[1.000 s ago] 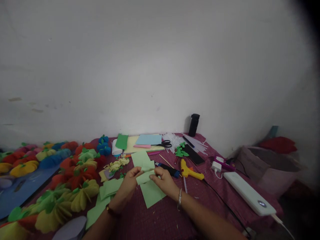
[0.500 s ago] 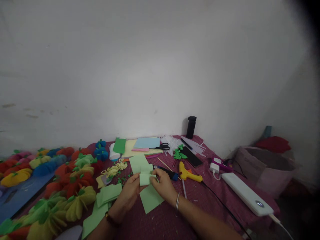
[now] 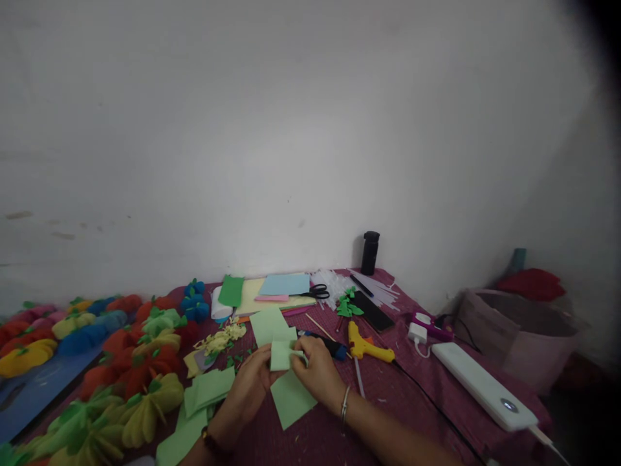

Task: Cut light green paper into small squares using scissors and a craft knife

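Observation:
A pale green folded piece of felt or paper is held between my two hands above the table. My left hand is closed on its left edge, with the thumb along the near side. On the right edge, my right hand pinches the same piece. Beneath lies a flat light green square, and another pale green sheet lies just beyond. Left of my left wrist, more light green sheets are stacked loosely. Whether the material is felt or paper I cannot tell.
Colourful pumpkin-shaped pieces crowd the left. A yellow glue gun, phone and white power bank lie on the right. Black scissors rest on coloured sheets behind; a black bottle stands by the wall. Yellow scraps lie left of centre.
The view has tilted up slightly, so the table sits lower. Both hands keep hold of the pale green piece, which now looks folded flatter and squarer.

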Available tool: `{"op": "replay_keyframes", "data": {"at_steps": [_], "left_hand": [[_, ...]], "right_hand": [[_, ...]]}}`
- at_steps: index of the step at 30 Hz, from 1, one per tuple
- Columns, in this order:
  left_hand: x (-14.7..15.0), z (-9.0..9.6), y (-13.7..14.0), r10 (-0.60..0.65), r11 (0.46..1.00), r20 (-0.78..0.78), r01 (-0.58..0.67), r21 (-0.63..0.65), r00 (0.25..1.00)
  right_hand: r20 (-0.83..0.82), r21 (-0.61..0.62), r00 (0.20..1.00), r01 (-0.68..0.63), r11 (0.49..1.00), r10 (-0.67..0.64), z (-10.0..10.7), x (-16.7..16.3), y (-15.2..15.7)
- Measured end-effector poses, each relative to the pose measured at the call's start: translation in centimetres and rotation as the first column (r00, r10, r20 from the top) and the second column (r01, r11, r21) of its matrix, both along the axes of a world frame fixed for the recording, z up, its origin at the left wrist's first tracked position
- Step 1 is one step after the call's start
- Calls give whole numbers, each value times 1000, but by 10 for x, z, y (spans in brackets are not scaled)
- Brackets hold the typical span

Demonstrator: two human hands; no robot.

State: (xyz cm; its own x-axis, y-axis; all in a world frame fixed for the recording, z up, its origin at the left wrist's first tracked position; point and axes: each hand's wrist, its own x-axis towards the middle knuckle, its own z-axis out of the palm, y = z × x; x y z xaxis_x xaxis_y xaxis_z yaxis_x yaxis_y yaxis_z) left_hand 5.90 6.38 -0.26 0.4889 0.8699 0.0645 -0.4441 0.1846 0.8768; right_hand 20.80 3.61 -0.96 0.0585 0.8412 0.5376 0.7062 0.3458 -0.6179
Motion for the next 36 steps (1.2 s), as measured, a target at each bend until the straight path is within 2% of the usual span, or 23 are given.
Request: {"op": "replay_keyframes", "data": {"at_steps": [4, 9, 13, 20, 30, 36], "left_hand": [[3, 5, -5, 20, 998, 12, -20, -62, 1000], [1, -2, -4, 28, 995, 7, -28, -99, 1000], [0, -4, -4, 50, 993, -4, -50, -109, 999], [3, 4, -7, 54, 992, -4, -54, -117, 999], [3, -4, -3, 53, 994, 8, -52, -97, 999], [5, -2, -5, 101, 986, -32, -104, -127, 994]], "right_hand": [[26, 21, 1000, -7, 1000, 7, 0, -1, -1], [29, 48, 999, -15, 999, 13, 0, -2, -2], [17, 50, 1000, -13, 999, 12, 3, -3, -5], [15, 49, 1000, -17, 999, 16, 4, -1, -4], [-21, 31, 1000, -18, 999, 19, 7, -1, -6], [-40, 40, 999, -12, 999, 14, 6, -2, -5]]}}
